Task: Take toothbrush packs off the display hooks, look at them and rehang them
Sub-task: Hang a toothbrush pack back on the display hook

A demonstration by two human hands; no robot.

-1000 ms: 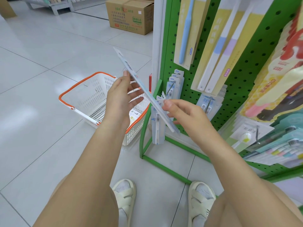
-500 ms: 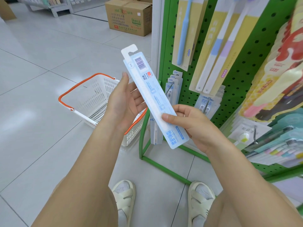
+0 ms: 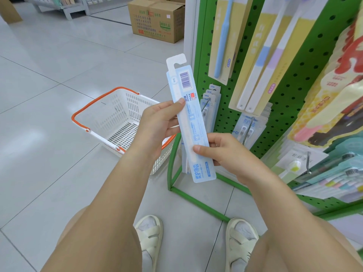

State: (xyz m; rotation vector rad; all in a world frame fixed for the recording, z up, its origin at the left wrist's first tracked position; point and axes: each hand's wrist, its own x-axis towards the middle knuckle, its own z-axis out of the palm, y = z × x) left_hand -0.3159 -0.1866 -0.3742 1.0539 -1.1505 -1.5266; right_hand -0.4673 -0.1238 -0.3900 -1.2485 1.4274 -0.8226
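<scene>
While its barcoded back is turned toward the camera, a pale blue toothbrush pack (image 3: 190,122) is held up in front of a green pegboard rack (image 3: 225,107) in a shop aisle. The pack's long axis is set nearly upright, tipped slightly so that its hang tab sits at the top left and its printed foot at the lower right. Its middle is pinched by the left hand (image 3: 159,122), thumb laid across the near face, while its lower part is gripped by the right hand (image 3: 227,152), thumb in front and fingers curled behind. The right hand is judged the nearer to the rack, where matching packs (image 3: 209,103) hang on a hook just behind the held one. For rehanging, the tab would have to be swung rightward and away, toward those hooks.

A white shopping basket (image 3: 110,122) with an orange rim is seen on the tiled floor (image 3: 59,75) to the left; its visible part appears to hold nothing. A cardboard box (image 3: 157,18), closed, is stood farther back.
</scene>
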